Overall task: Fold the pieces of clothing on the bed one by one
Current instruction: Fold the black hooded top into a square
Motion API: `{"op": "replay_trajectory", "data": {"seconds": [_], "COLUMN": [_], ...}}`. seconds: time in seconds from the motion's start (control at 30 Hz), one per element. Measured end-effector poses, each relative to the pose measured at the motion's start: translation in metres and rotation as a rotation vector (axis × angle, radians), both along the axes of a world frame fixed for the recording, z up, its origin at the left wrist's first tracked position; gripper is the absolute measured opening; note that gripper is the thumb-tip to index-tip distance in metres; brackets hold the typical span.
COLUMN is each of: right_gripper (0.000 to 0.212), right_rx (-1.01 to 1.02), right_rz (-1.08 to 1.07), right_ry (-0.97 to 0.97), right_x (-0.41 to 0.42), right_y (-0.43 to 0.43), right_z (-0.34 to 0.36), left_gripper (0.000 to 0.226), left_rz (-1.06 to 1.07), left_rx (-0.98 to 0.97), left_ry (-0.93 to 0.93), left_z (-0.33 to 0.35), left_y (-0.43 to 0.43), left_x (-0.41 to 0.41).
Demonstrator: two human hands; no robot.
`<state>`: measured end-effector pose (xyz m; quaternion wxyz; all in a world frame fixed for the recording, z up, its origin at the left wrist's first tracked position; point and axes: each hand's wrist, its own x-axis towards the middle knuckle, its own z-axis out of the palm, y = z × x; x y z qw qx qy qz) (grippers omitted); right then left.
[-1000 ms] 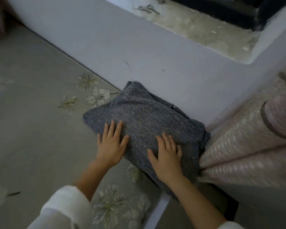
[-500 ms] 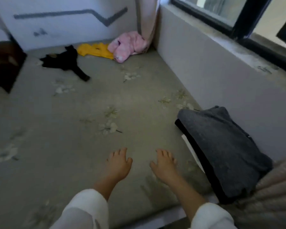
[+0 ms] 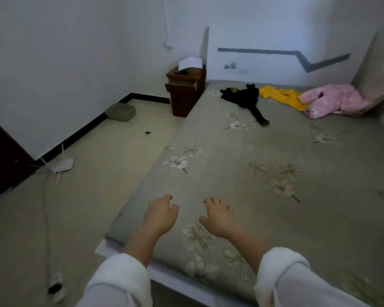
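Observation:
My left hand [image 3: 161, 214] and my right hand [image 3: 216, 216] hover over the near end of the bed [image 3: 308, 196], palms down, fingers apart and slightly curled, holding nothing. At the far end of the flowered grey-green sheet lie three loose garments in a row: a black one [image 3: 245, 98] on the left, a yellow one [image 3: 282, 97] in the middle and a pink one [image 3: 333, 100] at the right by the wall. The folded grey garment is out of view.
A dark wooden nightstand [image 3: 185, 89] stands against the bed's far left corner. On the floor to the left are a grey-green box [image 3: 120, 111], a white router [image 3: 61, 166] with a cable, and a dark door [image 3: 2, 160].
My hands left the folded grey garment, which has gone out of frame on the right. The view swung left toward the bed's far end and the floor. Both hands now hang empty over the sheet.

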<state>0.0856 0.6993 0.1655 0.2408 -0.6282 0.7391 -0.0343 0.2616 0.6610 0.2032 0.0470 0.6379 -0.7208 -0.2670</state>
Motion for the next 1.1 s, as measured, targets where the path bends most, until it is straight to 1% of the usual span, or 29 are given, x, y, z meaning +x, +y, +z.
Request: {"op": "replay_trajectory", "data": {"seconds": [0.17, 0.27, 0.37, 0.47, 0.57, 0.73, 0.83, 0.97, 1.1], "right_gripper": [0.059, 0.057, 0.057, 0.058, 0.058, 0.059, 0.057, 0.056, 0.056], "right_rx": [-0.029, -0.054, -0.070, -0.086, -0.109, -0.066, -0.082, -0.121, -0.136], "right_rz": [0.206, 0.258, 0.274, 0.251, 0.198, 0.192, 0.170, 0.086, -0.048], "right_ry": [0.006, 0.000, 0.019, 0.020, 0.007, 0.023, 0.013, -0.003, -0.001], "right_x": [0.105, 0.152, 0.191, 0.229, 0.268, 0.339, 0.372, 0.401, 0.415], "right_y": [-0.069, -0.117, -0.172, -0.238, -0.308, -0.405, -0.458, -0.524, -0.585], "right_z": [0.011, 0.013, 0.011, 0.008, 0.012, 0.022, 0.024, 0.026, 0.027], "left_gripper": [0.046, 0.045, 0.044, 0.044, 0.043, 0.042, 0.041, 0.040, 0.040], "left_rz": [0.151, 0.191, 0.187, 0.167, 0.147, 0.157, 0.155, 0.137, 0.019], "left_rx": [-0.026, -0.052, -0.076, -0.095, -0.095, -0.125, -0.165, -0.226, -0.191], "left_ry": [0.006, -0.016, -0.025, -0.033, 0.007, 0.072, 0.116, 0.149, 0.131], "left_z": [0.010, 0.011, 0.011, 0.015, 0.027, 0.043, 0.050, 0.051, 0.043], "left_y": [-0.038, -0.076, -0.128, -0.193, -0.260, -0.354, -0.410, -0.490, -0.565], "left_x": [0.105, 0.155, 0.197, 0.234, 0.270, 0.338, 0.367, 0.391, 0.408]}}
